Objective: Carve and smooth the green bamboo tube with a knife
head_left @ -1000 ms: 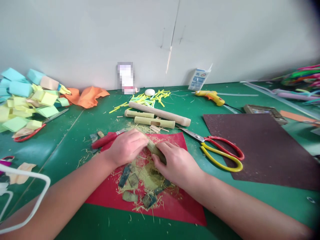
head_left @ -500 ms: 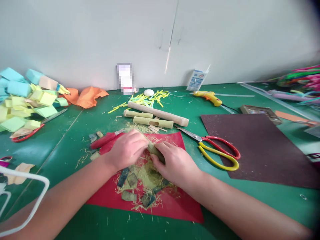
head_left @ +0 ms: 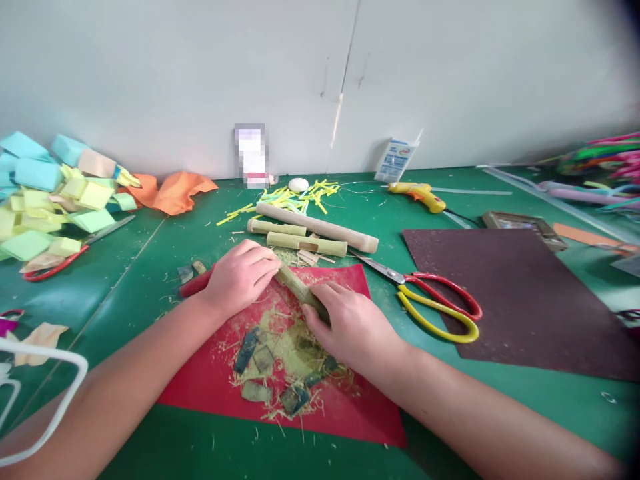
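Observation:
A greenish bamboo tube lies slantwise above the red sheet. My right hand is closed around its near end. My left hand has its fingers curled together, with the fingertips at the tube's far end; anything between them is hidden. Beneath my hands, the sheet carries pale dust, shavings and several dark square scraps. Behind the left wrist shows a red handle, partly covered. Farther back lie a slotted bamboo tube, another short bamboo piece and a long wooden rod.
Scissors with red and yellow handles rest partly on a dark brown sheet. Behind are a yellow glue gun and yellow strips. At left are folded paper pieces, red-handled scissors and a white frame.
My left hand has slid up and left along the bamboo tube to its far end, baring more of it. My right hand stays in place on the tube.

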Motion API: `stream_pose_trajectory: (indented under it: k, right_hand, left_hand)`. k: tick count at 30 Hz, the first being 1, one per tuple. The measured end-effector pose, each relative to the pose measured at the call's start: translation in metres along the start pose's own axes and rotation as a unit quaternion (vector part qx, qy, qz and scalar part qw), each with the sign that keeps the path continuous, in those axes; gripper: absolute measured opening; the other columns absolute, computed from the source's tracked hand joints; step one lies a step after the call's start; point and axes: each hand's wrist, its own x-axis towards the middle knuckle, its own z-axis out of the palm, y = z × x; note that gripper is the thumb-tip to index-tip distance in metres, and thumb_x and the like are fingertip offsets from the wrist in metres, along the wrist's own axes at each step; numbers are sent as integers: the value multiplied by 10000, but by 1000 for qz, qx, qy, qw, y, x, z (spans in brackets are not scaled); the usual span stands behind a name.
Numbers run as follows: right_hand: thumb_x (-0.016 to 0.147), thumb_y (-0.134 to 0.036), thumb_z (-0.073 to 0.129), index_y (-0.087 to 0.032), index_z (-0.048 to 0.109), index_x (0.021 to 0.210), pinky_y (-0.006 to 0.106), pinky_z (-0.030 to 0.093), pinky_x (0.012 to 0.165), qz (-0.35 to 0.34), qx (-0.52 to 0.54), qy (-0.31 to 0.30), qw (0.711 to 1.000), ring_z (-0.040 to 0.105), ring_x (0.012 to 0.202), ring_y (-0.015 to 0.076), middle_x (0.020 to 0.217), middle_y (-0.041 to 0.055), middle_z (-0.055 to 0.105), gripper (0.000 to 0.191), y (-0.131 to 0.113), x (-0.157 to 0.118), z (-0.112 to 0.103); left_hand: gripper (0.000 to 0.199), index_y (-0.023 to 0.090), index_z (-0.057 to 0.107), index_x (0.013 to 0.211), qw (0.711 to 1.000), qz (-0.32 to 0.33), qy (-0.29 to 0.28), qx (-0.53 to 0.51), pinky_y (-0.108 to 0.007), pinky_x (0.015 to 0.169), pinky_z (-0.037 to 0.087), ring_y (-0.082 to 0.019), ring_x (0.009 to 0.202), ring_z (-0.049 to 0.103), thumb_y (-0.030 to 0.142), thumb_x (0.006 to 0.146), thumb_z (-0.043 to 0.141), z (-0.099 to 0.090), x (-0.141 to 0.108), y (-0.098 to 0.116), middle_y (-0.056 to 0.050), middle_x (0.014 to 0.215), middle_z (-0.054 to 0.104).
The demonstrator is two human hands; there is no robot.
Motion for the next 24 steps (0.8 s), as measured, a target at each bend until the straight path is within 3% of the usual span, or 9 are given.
stream_pose_trajectory:
  k: [6, 14, 19, 24]
  right_hand:
    - [880, -311, 436, -179, 556, 843, 274, 365, 621, 2, 3, -1, 1000, 578, 736, 166, 856, 49, 623, 183, 1, 1, 0]
    - [882, -334, 425, -175, 565, 839, 282, 346, 587, 0, -44, 10, 999, 581, 715, 168, 843, 51, 612, 216, -1, 0, 1]
    - [848, -359, 487, -166, 578, 942, 284, 322, 550, 6, -73, 12, 997, 592, 733, 181, 888, 54, 615, 234, -4, -1, 0]
    - [852, -351, 491, -169, 568, 861, 278, 355, 611, 4, -43, 3, 999, 583, 744, 169, 865, 46, 613, 197, -2, 0, -1]
  left_hand:
    - [199, 189, 664, 1014, 1000, 12, -4, 18, -333, 838, 476, -184, 905, 561, 145, 876, 527, 1, -6, -6, -37, 983, 684]
    - [129, 161, 673, 917, 998, -45, 8, -33, -328, 842, 482, -180, 893, 559, 206, 872, 561, 2, -1, 1, -53, 947, 669]
    - [133, 158, 671, 923, 998, -48, 16, -42, -333, 859, 479, -180, 911, 559, 192, 876, 551, 3, -1, 2, -57, 963, 668]
    - [154, 152, 657, 978, 998, -35, 7, -57, -333, 876, 478, -179, 942, 558, 170, 867, 552, 4, -1, -4, -64, 1001, 663]
